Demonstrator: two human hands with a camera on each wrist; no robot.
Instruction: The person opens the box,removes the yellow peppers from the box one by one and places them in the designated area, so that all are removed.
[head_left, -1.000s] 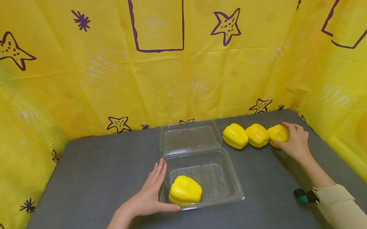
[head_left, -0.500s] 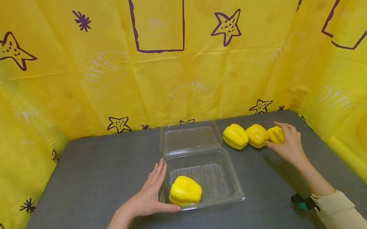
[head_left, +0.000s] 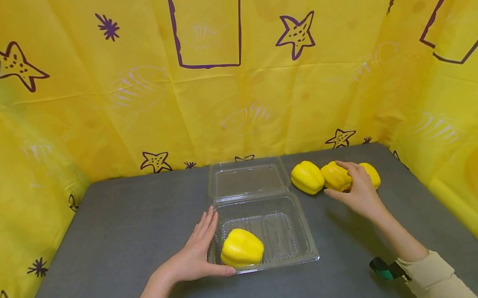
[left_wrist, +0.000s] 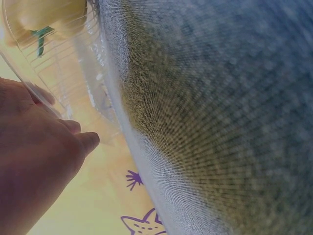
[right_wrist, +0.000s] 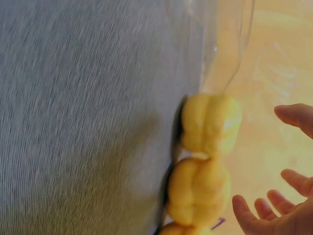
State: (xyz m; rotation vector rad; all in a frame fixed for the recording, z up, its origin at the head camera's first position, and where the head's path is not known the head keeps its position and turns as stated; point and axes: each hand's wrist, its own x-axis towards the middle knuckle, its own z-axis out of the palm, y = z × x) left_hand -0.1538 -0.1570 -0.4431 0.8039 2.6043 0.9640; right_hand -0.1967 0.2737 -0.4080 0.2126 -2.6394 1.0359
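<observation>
A clear plastic clamshell container (head_left: 299,227) lies with its lid folded back, a yellow bell pepper (head_left: 241,248) in its front left corner. My left hand (head_left: 192,256) rests along the container's left side, fingers straight, thumb at the front rim. In the left wrist view that pepper (left_wrist: 54,17) shows a green stem through the plastic. Three more yellow peppers stand in a row at the back right. My right hand (head_left: 359,195) is over the middle pepper (head_left: 334,176), thumb and fingers spread apart. The right wrist view shows the fingers (right_wrist: 244,215) away from the peppers (right_wrist: 198,191).
The clear lid (head_left: 248,181) lies flat behind the container. Left of the middle pepper sits another pepper (head_left: 307,178); to its right is a third (head_left: 371,175), partly hidden by the hand. Yellow patterned cloth (head_left: 221,95) surrounds the grey table (head_left: 97,252).
My right hand has moved left from the rightmost pepper to the middle one, leaving the rightmost on the table. The left hand has stayed at the container.
</observation>
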